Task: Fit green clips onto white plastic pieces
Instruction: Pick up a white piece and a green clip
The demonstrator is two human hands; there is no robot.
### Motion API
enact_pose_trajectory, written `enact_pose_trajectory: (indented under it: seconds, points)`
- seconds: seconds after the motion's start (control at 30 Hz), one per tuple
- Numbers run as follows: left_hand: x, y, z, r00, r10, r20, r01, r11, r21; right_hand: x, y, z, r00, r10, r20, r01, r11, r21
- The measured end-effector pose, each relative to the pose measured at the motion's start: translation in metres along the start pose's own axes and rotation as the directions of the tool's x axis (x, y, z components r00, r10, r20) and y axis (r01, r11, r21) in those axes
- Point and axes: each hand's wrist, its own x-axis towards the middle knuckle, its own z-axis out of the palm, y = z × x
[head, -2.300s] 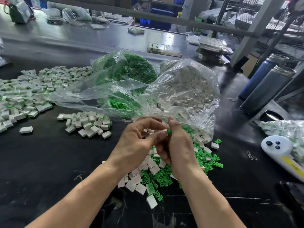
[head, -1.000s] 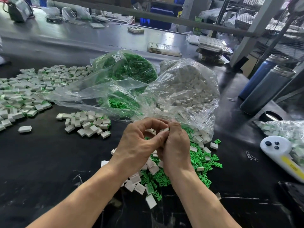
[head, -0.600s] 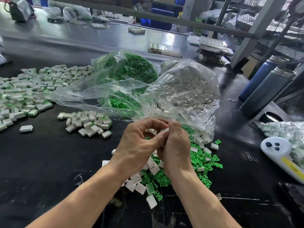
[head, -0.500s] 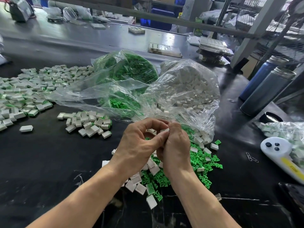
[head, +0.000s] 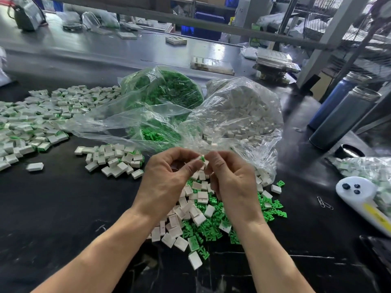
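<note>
My left hand [head: 167,182] and my right hand [head: 232,180] meet above the table's middle. Between their fingertips they pinch one small white plastic piece [head: 201,161] with a green clip showing at its top. Below the hands lies a mixed pile of loose white pieces [head: 196,212] and green clips [head: 273,210]. A clear bag of green clips [head: 167,92] and a clear bag of white pieces [head: 243,115] lie behind the hands.
A small heap of white pieces [head: 114,159] sits to the left, and a wide spread of them [head: 31,121] lies at the far left. Two dark cylinders [head: 342,117] stand at the right. A white handheld device [head: 359,195] and paper clips [head: 324,203] lie at the right.
My hands have drawn slightly apart, and the white piece with its green clip now shows between the fingertips. The piles and bags have not moved.
</note>
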Motion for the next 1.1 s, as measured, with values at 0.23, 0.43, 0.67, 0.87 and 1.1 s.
enact_pose_trajectory:
  seconds: [0.23, 0.43, 0.67, 0.87, 1.1]
  points:
    - [0.001, -0.002, -0.001, 1.0, -0.01, -0.011, 0.01, 1.0, 0.003, 0.001, 0.0, -0.001, 0.997, 0.043, 0.057, -0.038, 0.996, -0.087]
    - [-0.003, -0.001, -0.004, 0.992, 0.107, 0.059, -0.117, 0.972, 0.206, 0.003, 0.005, 0.0, 0.993, 0.12, 0.024, -0.117, 0.99, -0.084]
    - [-0.001, 0.001, -0.013, 0.984, 0.149, 0.102, -0.18, 0.823, 0.538, 0.003, 0.009, -0.002, 0.994, 0.111, -0.013, -0.111, 0.983, -0.148]
    - [0.008, -0.004, -0.028, 0.999, 0.046, -0.009, -0.022, 0.627, 0.779, 0.007, 0.013, -0.009, 0.989, 0.119, -0.085, -0.139, 0.945, -0.295]
    - [0.02, 0.002, -0.051, 0.979, 0.116, -0.169, 0.118, 0.359, 0.926, 0.01, 0.016, -0.017, 0.985, 0.122, -0.119, -0.165, 0.862, -0.48]
